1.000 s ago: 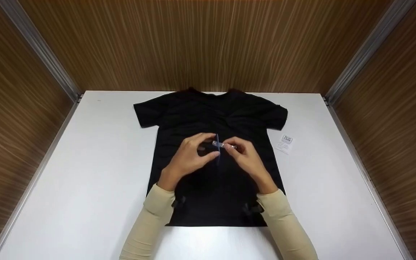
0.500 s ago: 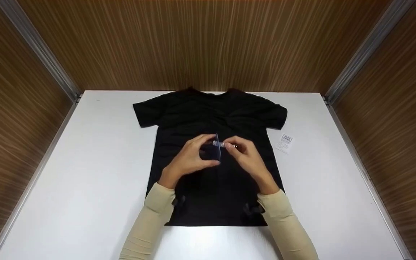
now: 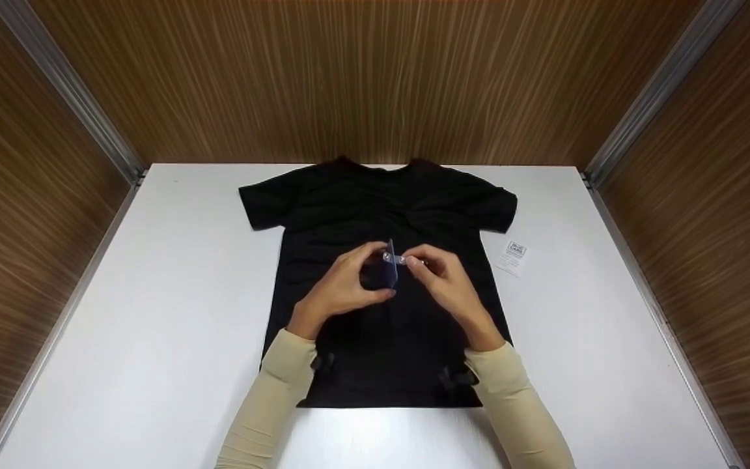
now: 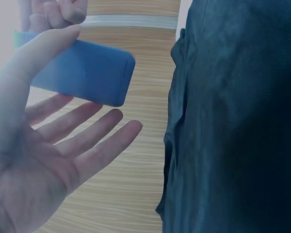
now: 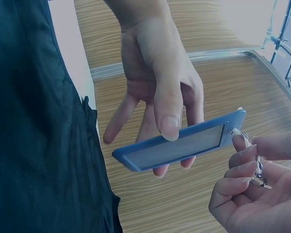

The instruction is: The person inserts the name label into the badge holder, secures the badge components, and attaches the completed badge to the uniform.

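Note:
My left hand (image 3: pixel 339 283) grips a blue badge holder (image 4: pixel 87 70) by its long edges, thumb on one and fingertips on the other. In the right wrist view, the holder's clear window (image 5: pixel 179 146) inside the blue frame faces the camera. From one end of the holder runs a clear snap strap (image 3: pixel 398 260) with a shiny metal clip (image 5: pixel 259 170). My right hand (image 3: pixel 443 280) pinches this strap, its other fingers curled about the clip. Both hands are above a black T-shirt (image 3: pixel 388 365), laid flat with its neck away from me.
A small white printed card (image 3: pixel 512 259) lies on the white table (image 3: pixel 173 293) right of the shirt, below its right sleeve. Wood-patterned panels (image 3: pixel 375 78) close off the back and both sides, with metal strips (image 3: pixel 661 91) at the corners.
My left thumb has shifted a little lower along the badge holder's edge, and the holder has turned slightly. The right hand keeps its pinch, almost still.

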